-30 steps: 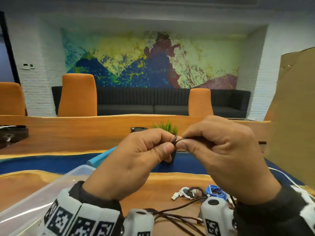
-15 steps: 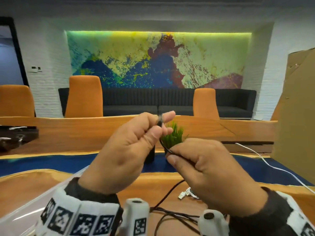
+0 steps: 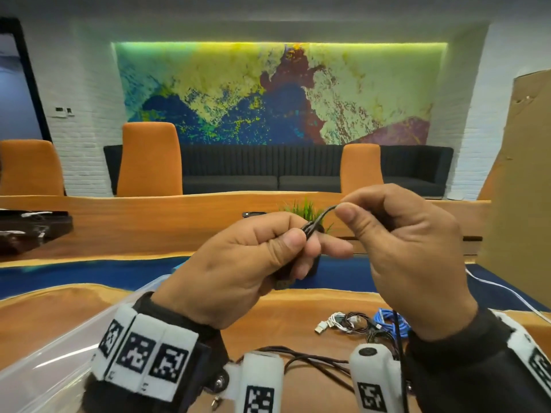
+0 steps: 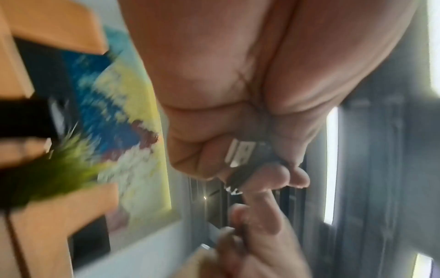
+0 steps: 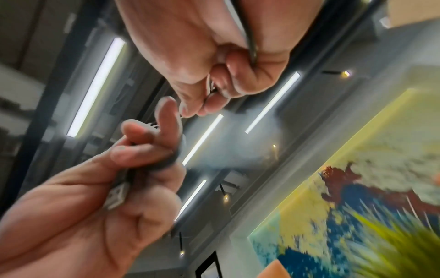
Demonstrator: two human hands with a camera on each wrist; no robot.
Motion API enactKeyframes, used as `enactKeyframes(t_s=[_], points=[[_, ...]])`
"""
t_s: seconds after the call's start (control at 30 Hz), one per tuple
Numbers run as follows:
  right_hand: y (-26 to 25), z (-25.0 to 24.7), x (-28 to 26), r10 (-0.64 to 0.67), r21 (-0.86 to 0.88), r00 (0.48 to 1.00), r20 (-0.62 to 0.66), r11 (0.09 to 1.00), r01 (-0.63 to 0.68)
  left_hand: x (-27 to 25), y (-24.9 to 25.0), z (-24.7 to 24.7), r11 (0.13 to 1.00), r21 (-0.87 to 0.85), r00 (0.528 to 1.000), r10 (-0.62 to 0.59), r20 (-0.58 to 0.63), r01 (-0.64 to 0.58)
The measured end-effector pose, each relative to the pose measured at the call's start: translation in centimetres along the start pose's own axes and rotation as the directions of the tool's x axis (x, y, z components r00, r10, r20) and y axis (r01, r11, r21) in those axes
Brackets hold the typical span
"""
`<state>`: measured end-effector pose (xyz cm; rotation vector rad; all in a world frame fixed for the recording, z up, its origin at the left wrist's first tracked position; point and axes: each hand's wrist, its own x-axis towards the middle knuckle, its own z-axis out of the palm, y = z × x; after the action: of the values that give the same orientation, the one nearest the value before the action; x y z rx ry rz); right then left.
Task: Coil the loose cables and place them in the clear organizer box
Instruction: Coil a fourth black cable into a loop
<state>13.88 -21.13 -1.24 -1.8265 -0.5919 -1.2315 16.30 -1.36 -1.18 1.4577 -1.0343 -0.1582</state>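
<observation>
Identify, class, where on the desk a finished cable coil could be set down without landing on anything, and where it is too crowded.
Free: the bare wood between the clear organizer box and the tangle of white, black and blue cables. Crowded: that tangle at right, and the near edge, where loose dark cable trails beneath both wrists.

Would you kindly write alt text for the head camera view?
Two raised hands work a thin black cable: the left hand pinches it, the right hand pinches its loop. Below, a wooden table holds tangled cables and a clear box.
</observation>
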Motion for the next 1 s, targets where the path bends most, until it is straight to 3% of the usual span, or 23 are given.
enactKeyframes(t_s=[0.07,0.13,0.17,0.23,0.27,0.3,0.4,0.5,0.57,0.63,0.73,0.8,0.87,0.93,0.97,1.0], points=[[0.5,0.6,-0.3,0.082,0.049,0.994,0.071,0.995,-0.086,0.2,-0.1,0.5,0.949,-0.315,0.999,0.024,-0.026,-0.031],[0.5,0.9,-0.6,0.141,-0.020,0.949,0.282,0.990,-0.141,0.7,-0.3,0.6,0.894,-0.435,0.990,0.058,-0.129,-0.109],[0.4,0.9,-0.7,0.173,-0.096,0.898,0.405,0.985,-0.147,0.8,-0.4,0.6,0.914,-0.379,0.980,0.084,-0.181,-0.148],[0.0,0.5,-0.7,0.233,-0.230,0.768,0.597,0.966,-0.114,1.0,-0.9,0.2,0.984,-0.042,0.950,0.158,-0.268,-0.175],[-0.3,0.3,-0.7,0.243,-0.263,0.719,0.652,0.961,-0.086,1.0,-1.1,0.1,0.973,0.164,0.936,0.206,-0.286,-0.165],[-0.8,0.0,-0.5,0.223,-0.269,0.701,0.677,0.962,-0.046,1.1,-1.3,0.0,0.932,0.333,0.930,0.240,-0.277,-0.142],[-1.6,-0.9,0.2,0.084,-0.229,0.782,0.618,0.970,0.076,1.2,-1.3,0.3,0.736,0.673,0.951,0.255,-0.178,-0.071],[-0.9,-2.0,1.0,0.020,-0.222,0.864,0.503,0.969,0.107,1.4,-1.2,0.7,0.623,0.781,0.971,0.214,-0.111,-0.048],[-0.2,-2.2,0.9,0.032,-0.228,0.889,0.457,0.970,0.082,1.3,-1.6,0.8,0.671,0.741,0.984,0.146,-0.102,-0.023],[0.6,-1.9,0.8,0.033,-0.224,0.924,0.381,0.973,0.058,1.1,-2.1,0.6,0.791,0.611,0.996,0.035,-0.079,0.021],[1.8,-0.9,0.5,0.043,-0.174,0.966,0.256,0.985,0.002,0.6,-2.2,0.4,0.985,0.142,0.995,-0.092,-0.029,0.095],[2.5,0.0,0.2,0.110,-0.200,0.962,0.250,0.978,-0.060,0.6,-1.7,0.4,0.976,-0.207,0.997,-0.076,-0.021,0.070],[3.1,0.8,-0.4,0.148,-0.244,0.928,0.343,0.968,-0.064,0.9,-1.3,0.6,0.906,-0.422,0.995,-0.030,-0.097,-0.014],[2.4,1.5,-1.0,0.190,-0.242,0.841,0.507,0.968,-0.072,1.3,-1.4,0.5,0.875,-0.473,0.975,-0.010,-0.224,-0.099],[1.5,1.8,-1.2,0.205,-0.241,0.780,0.591,0.968,-0.072,1.3,-1.5,0.2,0.927,-0.351,0.960,0.026,-0.280,-0.128],[0.6,1.9,-1.3,0.202,-0.247,0.728,0.656,0.968,-0.046,1.2,-1.8,-0.2,0.986,-0.108,0.945,0.086,-0.315,-0.125]])
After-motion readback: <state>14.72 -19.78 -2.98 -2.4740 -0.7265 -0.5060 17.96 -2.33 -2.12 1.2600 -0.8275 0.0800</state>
